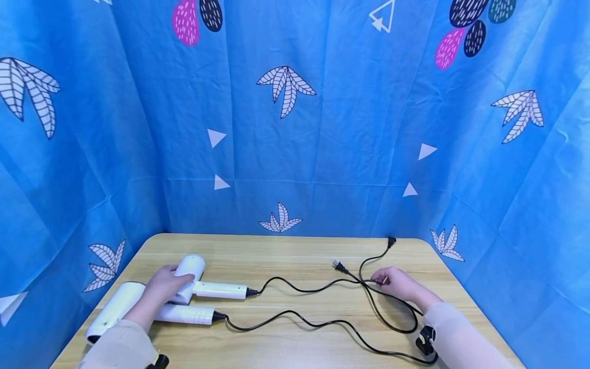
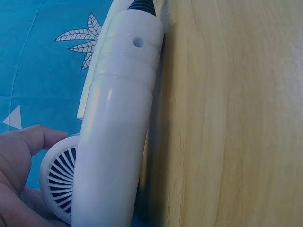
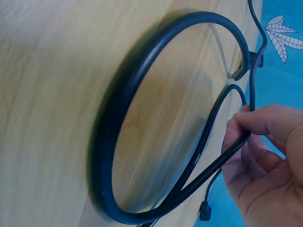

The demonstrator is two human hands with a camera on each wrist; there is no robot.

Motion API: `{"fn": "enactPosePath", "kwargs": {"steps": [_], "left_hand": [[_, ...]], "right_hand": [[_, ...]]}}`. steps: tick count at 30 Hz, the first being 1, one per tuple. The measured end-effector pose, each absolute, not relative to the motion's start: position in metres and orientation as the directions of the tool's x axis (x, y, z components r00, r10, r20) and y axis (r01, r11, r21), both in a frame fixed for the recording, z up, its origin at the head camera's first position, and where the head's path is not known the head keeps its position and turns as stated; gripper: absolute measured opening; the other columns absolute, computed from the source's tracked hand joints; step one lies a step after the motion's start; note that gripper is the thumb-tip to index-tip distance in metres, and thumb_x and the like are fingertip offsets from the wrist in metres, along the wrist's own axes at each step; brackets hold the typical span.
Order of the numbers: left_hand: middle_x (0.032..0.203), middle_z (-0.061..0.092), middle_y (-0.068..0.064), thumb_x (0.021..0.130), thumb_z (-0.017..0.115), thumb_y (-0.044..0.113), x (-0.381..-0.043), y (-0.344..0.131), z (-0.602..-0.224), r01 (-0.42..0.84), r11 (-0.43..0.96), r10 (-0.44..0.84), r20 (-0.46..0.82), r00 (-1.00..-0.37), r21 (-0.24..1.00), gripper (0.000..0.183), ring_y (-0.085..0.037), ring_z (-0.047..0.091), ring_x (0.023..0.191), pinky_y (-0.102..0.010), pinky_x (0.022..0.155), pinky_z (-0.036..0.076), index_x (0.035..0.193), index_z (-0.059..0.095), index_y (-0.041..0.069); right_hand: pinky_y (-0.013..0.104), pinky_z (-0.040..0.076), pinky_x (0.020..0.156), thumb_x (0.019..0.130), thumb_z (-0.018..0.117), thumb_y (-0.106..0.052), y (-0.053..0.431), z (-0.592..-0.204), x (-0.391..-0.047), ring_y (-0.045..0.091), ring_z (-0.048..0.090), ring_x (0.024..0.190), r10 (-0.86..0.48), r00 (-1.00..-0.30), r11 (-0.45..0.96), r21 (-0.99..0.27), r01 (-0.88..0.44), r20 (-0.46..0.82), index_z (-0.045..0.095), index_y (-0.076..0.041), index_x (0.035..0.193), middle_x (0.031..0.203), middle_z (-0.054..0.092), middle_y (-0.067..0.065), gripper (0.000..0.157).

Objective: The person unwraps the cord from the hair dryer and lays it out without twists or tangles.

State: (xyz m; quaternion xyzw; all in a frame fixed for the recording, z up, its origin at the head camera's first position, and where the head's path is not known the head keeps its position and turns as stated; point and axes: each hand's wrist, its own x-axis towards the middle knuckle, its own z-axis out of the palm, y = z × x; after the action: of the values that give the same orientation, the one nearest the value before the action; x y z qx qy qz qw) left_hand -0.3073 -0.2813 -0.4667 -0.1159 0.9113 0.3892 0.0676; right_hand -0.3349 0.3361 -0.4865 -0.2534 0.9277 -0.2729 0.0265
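Two white hair dryers lie on the left of the table. My left hand (image 1: 160, 289) grips the barrel of the farther hair dryer (image 1: 191, 266), its fingers and thumb on either side. Close by, the larger nearer hair dryer (image 1: 116, 306) lies under my left forearm. In the left wrist view its handle (image 2: 118, 118) partly covers the farther dryer's slatted grille (image 2: 60, 182). Over on the right, my right hand (image 1: 398, 283) pinches a black cord (image 3: 208, 172) between thumb and fingers. Two plugs lie beyond it, one plug (image 1: 340, 267) left of the hand and another plug (image 1: 392, 242) at the back edge.
Both black cords run rightward across the wooden table (image 1: 286, 251), cross near the right hand and form a loop (image 1: 410, 330) there. The nearer cord (image 1: 341, 323) passes by the right wrist. Blue patterned curtains (image 1: 286, 154) stand behind and at both sides.
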Motion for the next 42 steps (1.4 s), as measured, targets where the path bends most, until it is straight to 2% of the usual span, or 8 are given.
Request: {"fn": "enactPosePath", "kwargs": {"steps": [9, 17, 21, 27, 34, 42], "left_hand": [[0.139, 0.033, -0.044, 0.095, 0.059, 0.045, -0.308, -0.282, -0.469, -0.257, 0.675, -0.157, -0.206, -0.966, 0.692, 0.088, -0.05, 0.045, 0.115, -0.064, 0.104, 0.037, 0.145, 0.025, -0.019], [0.139, 0.034, -0.044, 0.096, 0.058, 0.043, -0.305, -0.279, -0.468, -0.246, 0.682, -0.162, -0.185, -0.969, 0.689, 0.086, -0.051, 0.045, 0.116, -0.064, 0.105, 0.036, 0.145, 0.026, -0.019], [0.14, 0.033, -0.044, 0.097, 0.058, 0.044, -0.303, -0.279, -0.47, -0.233, 0.685, -0.158, -0.172, -0.972, 0.69, 0.087, -0.052, 0.044, 0.118, -0.064, 0.105, 0.035, 0.145, 0.025, -0.02], [0.14, 0.033, -0.044, 0.096, 0.059, 0.047, -0.301, -0.28, -0.472, -0.222, 0.698, -0.154, -0.159, -0.975, 0.681, 0.091, -0.054, 0.042, 0.12, -0.065, 0.104, 0.035, 0.146, 0.024, -0.02], [0.142, 0.035, -0.043, 0.095, 0.06, 0.042, -0.301, -0.278, -0.471, -0.221, 0.702, -0.168, -0.145, -0.975, 0.677, 0.085, -0.054, 0.043, 0.123, -0.064, 0.105, 0.035, 0.145, 0.028, -0.018], [0.141, 0.036, -0.042, 0.094, 0.062, 0.042, -0.3, -0.279, -0.468, -0.229, 0.702, -0.187, -0.136, -0.973, 0.674, 0.085, -0.054, 0.044, 0.122, -0.064, 0.104, 0.036, 0.145, 0.03, -0.018]], "right_hand": [[0.025, 0.048, 0.065, 0.072, 0.062, 0.014, 0.337, -0.489, -0.329, 0.011, 0.056, 0.076, -0.452, -0.891, 0.725, -0.57, -0.385, 0.027, 0.07, 0.004, 0.101, 0.085, 0.065, 0.004, 0.033], [0.027, 0.049, 0.065, 0.065, 0.059, 0.015, 0.342, -0.49, -0.325, 0.017, 0.056, 0.078, -0.439, -0.899, 0.737, -0.569, -0.364, 0.007, 0.071, 0.004, 0.1, 0.085, 0.064, 0.003, 0.039], [0.028, 0.05, 0.068, 0.068, 0.064, 0.012, 0.345, -0.49, -0.323, 0.016, 0.058, 0.08, -0.43, -0.903, 0.756, -0.547, -0.36, 0.0, 0.071, 0.002, 0.098, 0.086, 0.065, 0.001, 0.033], [0.028, 0.052, 0.071, 0.079, 0.075, 0.002, 0.348, -0.487, -0.318, 0.014, 0.06, 0.079, -0.419, -0.908, 0.764, -0.53, -0.368, 0.027, 0.071, 0.001, 0.096, 0.085, 0.066, 0.002, 0.017], [0.028, 0.051, 0.07, 0.082, 0.075, 0.002, 0.35, -0.482, -0.316, 0.012, 0.06, 0.078, -0.409, -0.91, 0.775, -0.503, -0.382, 0.061, 0.072, 0.001, 0.095, 0.085, 0.067, 0.0, 0.014], [0.028, 0.052, 0.069, 0.082, 0.075, 0.003, 0.356, -0.482, -0.318, 0.011, 0.061, 0.077, -0.414, -0.906, 0.778, -0.482, -0.403, 0.091, 0.072, 0.0, 0.094, 0.084, 0.068, 0.001, 0.013]]}}
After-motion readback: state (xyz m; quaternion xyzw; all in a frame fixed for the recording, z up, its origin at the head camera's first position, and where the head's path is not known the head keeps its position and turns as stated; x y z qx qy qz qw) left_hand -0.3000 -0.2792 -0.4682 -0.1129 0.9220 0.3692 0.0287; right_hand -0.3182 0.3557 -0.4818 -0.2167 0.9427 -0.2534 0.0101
